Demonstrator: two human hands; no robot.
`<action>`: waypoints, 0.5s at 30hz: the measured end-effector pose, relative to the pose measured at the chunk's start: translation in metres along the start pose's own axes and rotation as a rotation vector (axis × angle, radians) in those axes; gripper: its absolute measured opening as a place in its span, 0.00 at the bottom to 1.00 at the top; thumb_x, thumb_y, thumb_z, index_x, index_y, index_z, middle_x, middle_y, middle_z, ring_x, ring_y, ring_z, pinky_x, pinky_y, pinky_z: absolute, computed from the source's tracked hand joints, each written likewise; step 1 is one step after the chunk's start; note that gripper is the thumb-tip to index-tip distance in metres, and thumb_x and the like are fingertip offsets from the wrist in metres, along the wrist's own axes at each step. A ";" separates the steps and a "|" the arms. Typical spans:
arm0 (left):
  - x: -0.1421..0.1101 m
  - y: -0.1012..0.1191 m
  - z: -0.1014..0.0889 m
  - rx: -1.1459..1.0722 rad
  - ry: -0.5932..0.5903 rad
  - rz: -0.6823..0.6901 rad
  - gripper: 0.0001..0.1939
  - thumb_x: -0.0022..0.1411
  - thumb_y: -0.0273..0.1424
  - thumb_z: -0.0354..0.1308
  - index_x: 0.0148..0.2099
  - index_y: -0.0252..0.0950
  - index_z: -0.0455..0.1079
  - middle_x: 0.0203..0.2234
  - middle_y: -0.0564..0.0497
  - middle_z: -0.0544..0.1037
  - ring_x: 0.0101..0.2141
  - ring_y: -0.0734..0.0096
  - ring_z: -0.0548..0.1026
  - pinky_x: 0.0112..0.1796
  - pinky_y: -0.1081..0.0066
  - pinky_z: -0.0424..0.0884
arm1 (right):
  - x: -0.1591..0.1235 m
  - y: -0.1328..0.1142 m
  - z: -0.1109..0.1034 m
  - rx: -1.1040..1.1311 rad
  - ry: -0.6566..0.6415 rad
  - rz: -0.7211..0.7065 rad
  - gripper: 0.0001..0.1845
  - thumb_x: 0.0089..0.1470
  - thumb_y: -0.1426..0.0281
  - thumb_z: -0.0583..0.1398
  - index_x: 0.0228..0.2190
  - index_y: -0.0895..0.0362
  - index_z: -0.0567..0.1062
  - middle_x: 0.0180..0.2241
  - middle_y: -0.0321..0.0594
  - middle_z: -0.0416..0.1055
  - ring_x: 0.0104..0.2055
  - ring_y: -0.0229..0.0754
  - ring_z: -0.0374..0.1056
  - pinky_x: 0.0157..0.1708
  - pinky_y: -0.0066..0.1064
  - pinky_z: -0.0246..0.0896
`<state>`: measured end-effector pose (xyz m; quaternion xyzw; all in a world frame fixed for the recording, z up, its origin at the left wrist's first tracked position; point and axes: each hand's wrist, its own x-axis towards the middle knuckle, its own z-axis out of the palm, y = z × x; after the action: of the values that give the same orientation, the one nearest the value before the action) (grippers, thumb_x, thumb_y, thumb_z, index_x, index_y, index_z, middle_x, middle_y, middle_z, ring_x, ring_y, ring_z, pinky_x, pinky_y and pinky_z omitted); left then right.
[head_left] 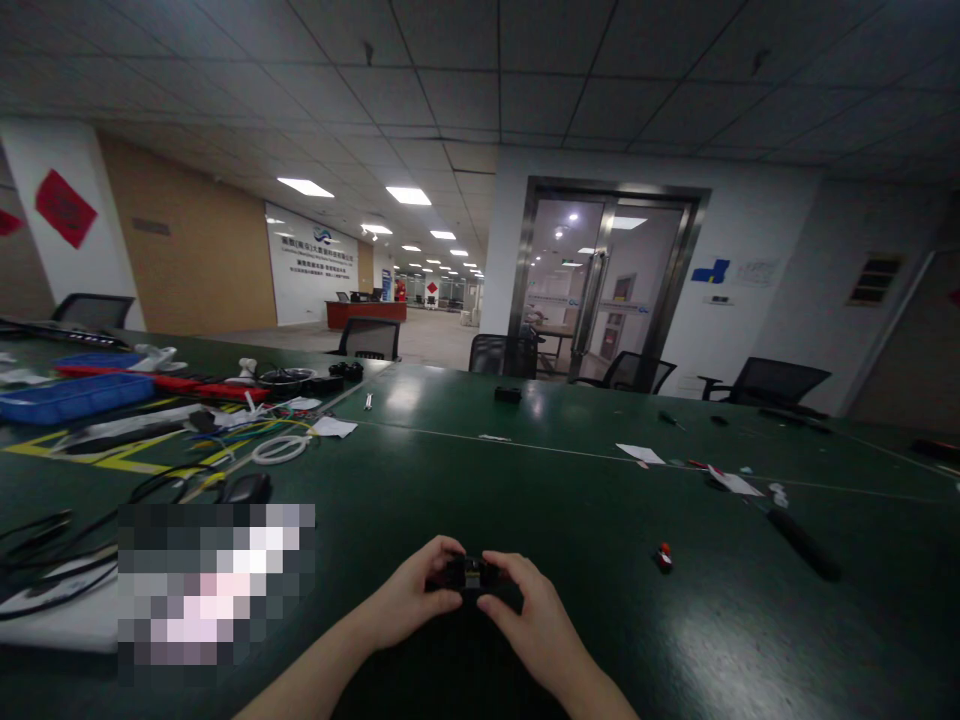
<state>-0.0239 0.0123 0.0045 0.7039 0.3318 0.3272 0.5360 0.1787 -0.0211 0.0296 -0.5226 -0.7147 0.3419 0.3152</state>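
Observation:
Near the front of the dark green table, a small black boxy device [472,574] sits between my two hands. My left hand [420,592] grips its left end, fingers on the far side and thumb on the near side. On the opposite end, my right hand [525,598] holds it in the same way. The device's middle shows a paler, greyish part; its ends are covered by my fingers. Whether it rests on the table or is lifted slightly, I cannot tell.
A small red-and-white object [664,557] lies to the right, with a black-handled tool [801,542] beyond it. At left are a blue tray [79,398], tangled cables, a white coil [280,450] and a black mouse-like object [247,489]. Another black block [508,394] stands farther back.

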 end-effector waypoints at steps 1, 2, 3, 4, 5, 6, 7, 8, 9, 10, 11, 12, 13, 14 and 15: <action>0.000 0.000 0.000 -0.012 -0.007 0.003 0.20 0.53 0.22 0.56 0.48 0.38 0.58 0.36 0.53 0.72 0.39 0.67 0.70 0.40 0.67 0.64 | 0.000 0.000 0.000 -0.002 0.003 -0.002 0.22 0.49 0.68 0.58 0.48 0.49 0.67 0.46 0.35 0.66 0.51 0.43 0.62 0.49 0.35 0.57; 0.000 -0.001 0.000 -0.027 -0.010 0.007 0.21 0.53 0.23 0.56 0.49 0.38 0.57 0.37 0.53 0.72 0.40 0.66 0.70 0.41 0.67 0.64 | 0.000 -0.001 0.000 -0.005 0.005 -0.004 0.22 0.49 0.68 0.58 0.48 0.49 0.67 0.46 0.35 0.67 0.51 0.44 0.62 0.50 0.35 0.57; 0.000 -0.002 0.000 -0.044 -0.011 0.014 0.23 0.53 0.23 0.56 0.50 0.39 0.56 0.38 0.52 0.72 0.41 0.65 0.70 0.41 0.66 0.64 | 0.000 -0.001 0.000 -0.008 0.005 -0.005 0.22 0.49 0.68 0.58 0.48 0.49 0.67 0.46 0.35 0.67 0.50 0.44 0.62 0.50 0.35 0.57; 0.000 -0.002 0.000 -0.057 -0.009 0.015 0.26 0.53 0.23 0.57 0.53 0.39 0.54 0.40 0.51 0.71 0.42 0.65 0.69 0.43 0.65 0.63 | 0.000 -0.002 -0.001 -0.011 0.005 -0.004 0.22 0.49 0.69 0.58 0.48 0.49 0.67 0.47 0.36 0.67 0.50 0.44 0.62 0.50 0.36 0.57; 0.000 -0.002 0.000 -0.066 -0.001 0.009 0.28 0.52 0.24 0.57 0.54 0.40 0.52 0.40 0.51 0.71 0.43 0.64 0.69 0.43 0.64 0.63 | 0.000 -0.002 -0.001 -0.015 0.004 -0.002 0.22 0.48 0.69 0.58 0.48 0.49 0.67 0.47 0.36 0.67 0.50 0.44 0.62 0.50 0.36 0.57; 0.000 -0.002 0.000 -0.067 -0.004 0.002 0.29 0.53 0.24 0.58 0.55 0.40 0.51 0.39 0.51 0.71 0.43 0.63 0.69 0.43 0.64 0.63 | 0.000 -0.003 -0.001 -0.017 0.000 0.002 0.22 0.48 0.69 0.58 0.48 0.50 0.67 0.47 0.36 0.67 0.51 0.44 0.62 0.50 0.36 0.57; 0.000 -0.001 0.000 -0.048 -0.005 0.002 0.27 0.53 0.25 0.58 0.53 0.39 0.54 0.39 0.51 0.71 0.42 0.63 0.70 0.43 0.64 0.63 | 0.000 -0.003 -0.001 -0.017 -0.006 0.006 0.22 0.48 0.69 0.58 0.48 0.50 0.67 0.47 0.36 0.67 0.51 0.44 0.62 0.50 0.36 0.57; 0.000 0.000 0.000 -0.030 -0.018 -0.005 0.23 0.53 0.25 0.58 0.51 0.38 0.56 0.38 0.51 0.71 0.41 0.64 0.70 0.42 0.65 0.63 | -0.001 -0.004 -0.001 -0.017 -0.011 0.009 0.22 0.49 0.68 0.58 0.48 0.50 0.67 0.47 0.36 0.67 0.51 0.44 0.62 0.50 0.36 0.57; 0.000 0.001 0.000 -0.019 -0.025 -0.014 0.21 0.54 0.25 0.57 0.50 0.39 0.57 0.38 0.52 0.71 0.41 0.65 0.70 0.41 0.66 0.63 | -0.001 -0.004 -0.001 -0.016 -0.013 0.008 0.22 0.49 0.68 0.58 0.48 0.50 0.67 0.47 0.36 0.67 0.51 0.44 0.62 0.50 0.36 0.57; 0.000 0.003 0.000 -0.010 -0.022 -0.014 0.20 0.54 0.24 0.57 0.48 0.39 0.58 0.37 0.52 0.71 0.40 0.66 0.70 0.41 0.67 0.63 | -0.001 -0.003 -0.001 -0.017 -0.011 0.003 0.22 0.48 0.68 0.58 0.48 0.50 0.67 0.47 0.36 0.67 0.51 0.44 0.62 0.50 0.36 0.56; 0.000 0.003 0.001 -0.004 -0.019 -0.012 0.19 0.53 0.24 0.57 0.48 0.39 0.58 0.37 0.53 0.71 0.39 0.67 0.70 0.40 0.68 0.63 | -0.001 -0.003 0.000 -0.018 -0.005 -0.010 0.22 0.48 0.69 0.58 0.48 0.50 0.67 0.47 0.37 0.67 0.51 0.44 0.62 0.51 0.36 0.56; 0.000 0.004 0.001 -0.003 -0.012 -0.006 0.19 0.53 0.23 0.57 0.47 0.39 0.58 0.37 0.53 0.71 0.39 0.67 0.70 0.40 0.68 0.63 | -0.001 -0.003 0.000 -0.019 0.004 -0.028 0.22 0.48 0.69 0.59 0.47 0.51 0.67 0.46 0.37 0.67 0.51 0.43 0.62 0.51 0.35 0.55; 0.000 0.004 0.001 -0.006 -0.006 0.003 0.19 0.52 0.23 0.57 0.47 0.38 0.58 0.36 0.53 0.71 0.39 0.67 0.69 0.40 0.68 0.63 | 0.000 -0.002 0.000 -0.019 0.013 -0.049 0.23 0.47 0.70 0.59 0.47 0.51 0.68 0.46 0.37 0.67 0.51 0.43 0.62 0.52 0.35 0.55; 0.000 0.004 0.002 -0.009 -0.004 0.012 0.19 0.52 0.23 0.57 0.46 0.38 0.58 0.36 0.53 0.71 0.39 0.67 0.69 0.40 0.68 0.63 | 0.000 -0.002 0.000 -0.019 0.020 -0.066 0.23 0.47 0.70 0.59 0.47 0.51 0.68 0.46 0.37 0.67 0.50 0.43 0.62 0.52 0.35 0.55; 0.000 0.004 0.002 -0.011 -0.006 0.018 0.19 0.52 0.23 0.57 0.46 0.38 0.58 0.36 0.53 0.71 0.39 0.67 0.69 0.40 0.67 0.63 | 0.000 -0.002 0.000 -0.018 0.021 -0.078 0.23 0.46 0.70 0.60 0.47 0.51 0.68 0.46 0.37 0.67 0.50 0.43 0.62 0.52 0.34 0.55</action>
<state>-0.0217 0.0106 0.0079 0.7050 0.3220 0.3317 0.5379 0.1773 -0.0215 0.0310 -0.5006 -0.7342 0.3173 0.3311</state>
